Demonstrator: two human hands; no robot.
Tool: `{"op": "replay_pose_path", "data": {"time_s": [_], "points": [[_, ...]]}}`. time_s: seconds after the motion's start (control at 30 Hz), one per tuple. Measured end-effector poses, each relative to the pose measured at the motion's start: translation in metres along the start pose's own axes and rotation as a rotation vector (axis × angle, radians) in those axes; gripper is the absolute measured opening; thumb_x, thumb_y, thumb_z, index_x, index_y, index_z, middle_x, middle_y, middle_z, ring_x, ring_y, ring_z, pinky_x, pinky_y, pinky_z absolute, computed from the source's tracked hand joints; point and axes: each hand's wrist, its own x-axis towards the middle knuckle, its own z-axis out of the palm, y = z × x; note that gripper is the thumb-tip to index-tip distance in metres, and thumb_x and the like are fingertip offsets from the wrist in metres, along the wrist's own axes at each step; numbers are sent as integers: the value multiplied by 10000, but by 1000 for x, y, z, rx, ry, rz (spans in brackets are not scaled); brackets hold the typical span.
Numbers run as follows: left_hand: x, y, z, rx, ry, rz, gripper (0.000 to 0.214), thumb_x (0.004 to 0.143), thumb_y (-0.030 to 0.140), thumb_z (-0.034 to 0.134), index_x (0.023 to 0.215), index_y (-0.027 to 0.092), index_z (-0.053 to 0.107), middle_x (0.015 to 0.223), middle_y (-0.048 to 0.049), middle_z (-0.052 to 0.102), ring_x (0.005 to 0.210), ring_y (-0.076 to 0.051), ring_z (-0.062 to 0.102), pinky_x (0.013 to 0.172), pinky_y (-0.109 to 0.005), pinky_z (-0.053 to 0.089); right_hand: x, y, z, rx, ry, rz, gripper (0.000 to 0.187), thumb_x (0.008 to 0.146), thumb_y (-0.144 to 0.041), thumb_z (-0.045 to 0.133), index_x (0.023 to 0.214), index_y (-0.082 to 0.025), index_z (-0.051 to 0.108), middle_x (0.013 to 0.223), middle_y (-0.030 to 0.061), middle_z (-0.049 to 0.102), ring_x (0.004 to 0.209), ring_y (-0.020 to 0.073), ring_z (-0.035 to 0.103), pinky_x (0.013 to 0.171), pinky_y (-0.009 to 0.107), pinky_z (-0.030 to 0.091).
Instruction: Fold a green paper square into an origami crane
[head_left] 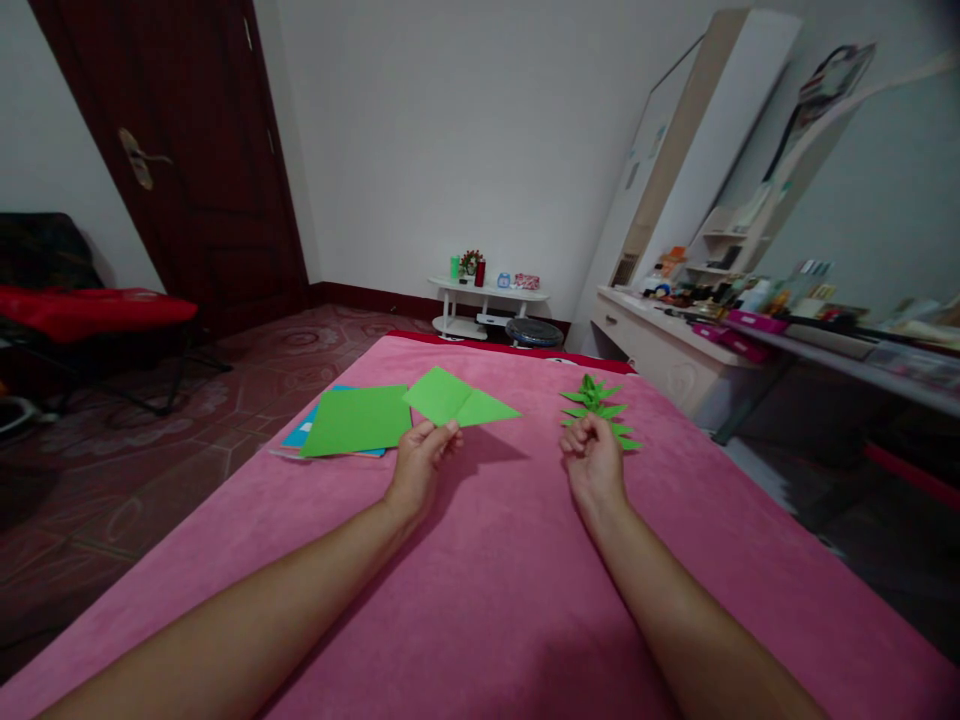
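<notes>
Pinched in my left hand (422, 458) is a green sheet of paper (450, 395), creased and raised above the pink cloth, its pointed corner toward the right. Behind and to the left lies a stack of paper, with a green sheet (356, 418) on top and blue sheets (301, 428) showing beneath. My right hand (595, 458) is over the cloth with its fingers curled; whether anything is in them is hidden. Just beyond it stands a row of spiky green folded paper pieces (591, 392), partly covered by that hand.
A pink cloth (480, 580) covers the surface before me. Past its far edge is a low white table (491, 291) with small items. A cluttered dresser (667, 330) stands to the right. A red folding chair (97, 308) and a dark door (165, 130) are on the left.
</notes>
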Motion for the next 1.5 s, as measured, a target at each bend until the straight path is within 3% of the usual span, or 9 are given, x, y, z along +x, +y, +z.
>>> {"op": "replay_pose_path", "data": {"time_s": [0.07, 0.17, 0.23, 0.47, 0.67, 0.9, 1.1, 1.3, 1.5], "points": [[4, 1, -2, -27, 19, -4, 212, 649, 248, 708, 547, 146, 553, 585, 20, 599, 567, -78, 536, 583, -195, 405, -2, 0, -2, -15, -16, 47, 302, 706, -387, 602, 569, -195, 413, 478, -82, 371, 372, 51, 306, 378, 191, 271], [3, -1, -1, -8, -14, -18, 216, 656, 264, 712, 564, 142, 559, 599, 13, 609, 560, -77, 533, 572, -194, 404, -17, 9, 9, -136, -332, 268, 335, 720, -502, 629, 726, -176, 550, 610, -28, 534, 432, 70, 435, 386, 190, 312], [-1, -4, 0, 44, -63, -32, 217, 668, 280, 707, 575, 138, 573, 582, 12, 597, 544, -78, 521, 554, -194, 400, -27, 15, 19, -190, -415, 286, 366, 728, -525, 623, 757, -162, 587, 598, -16, 554, 424, 74, 450, 369, 187, 289], [-11, -5, 3, 202, -178, -70, 268, 710, 369, 688, 643, 125, 599, 516, 33, 519, 450, -67, 436, 440, -190, 321, -37, 24, 28, -262, -283, 44, 270, 757, -393, 643, 647, -151, 598, 512, -37, 528, 436, 64, 440, 413, 175, 322], [-21, -2, 19, 218, -286, -9, 289, 750, 381, 654, 628, 128, 582, 525, 2, 567, 463, -91, 484, 466, -214, 334, -56, 31, 37, -261, -323, 93, 272, 774, -397, 619, 646, -162, 576, 495, -50, 496, 414, 62, 411, 390, 175, 298], [-2, -1, -3, 388, -156, 8, 360, 775, 401, 606, 545, 127, 564, 443, 22, 488, 411, -65, 402, 436, -197, 291, -48, 29, 25, -259, -185, 78, 276, 753, -387, 638, 623, -150, 580, 474, -43, 506, 387, 55, 389, 361, 172, 257], [21, 12, -25, 464, 115, 235, 350, 821, 387, 517, 554, 163, 490, 495, 37, 449, 465, -82, 394, 470, -203, 300, -29, 23, 12, -198, 48, -19, 242, 702, -329, 659, 580, -155, 544, 447, -61, 470, 375, 51, 366, 355, 173, 242], [-1, 22, -5, 1063, -287, 771, 266, 729, 367, 669, 905, 177, 609, 799, -31, 602, 736, -153, 530, 669, -261, 408, -38, 16, 24, -396, -6, -75, 267, 741, -350, 612, 570, -158, 541, 440, -57, 462, 373, 65, 352, 358, 197, 231], [-7, 26, 2, 1210, -370, 858, 91, 810, 252, 571, 818, 179, 625, 799, -49, 615, 778, -166, 545, 693, -282, 415, -61, 3, 42, -555, -159, -185, 291, 767, -335, 602, 551, -166, 504, 466, -61, 418, 415, 75, 349, 408, 213, 266]]}}
